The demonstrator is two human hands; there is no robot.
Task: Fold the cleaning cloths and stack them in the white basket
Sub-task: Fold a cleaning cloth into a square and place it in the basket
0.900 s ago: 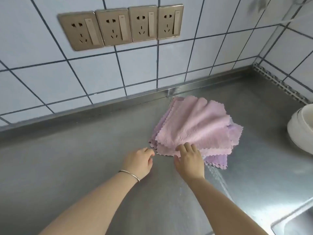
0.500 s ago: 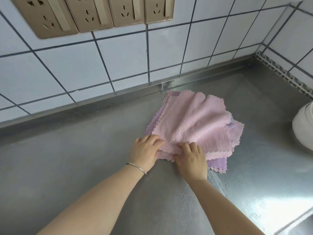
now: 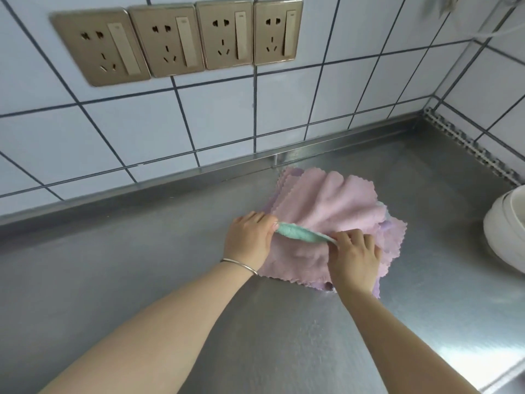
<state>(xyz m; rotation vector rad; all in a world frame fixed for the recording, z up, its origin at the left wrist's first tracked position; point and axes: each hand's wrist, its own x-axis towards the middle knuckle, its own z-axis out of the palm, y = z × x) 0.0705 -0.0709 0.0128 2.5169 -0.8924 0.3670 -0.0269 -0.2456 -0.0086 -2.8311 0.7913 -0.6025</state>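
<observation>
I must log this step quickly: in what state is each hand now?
Left hand: closed, pinching the lifted near edge of the top pink cloth, teal underside showing.
Right hand: closed, pinching the same edge.

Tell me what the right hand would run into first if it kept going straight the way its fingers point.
Probably the rumpled pink cloth just past the right hand, which already pinches its folded-up edge; beyond it lies the counter's raised back edge. Depth is unclear.
</observation>
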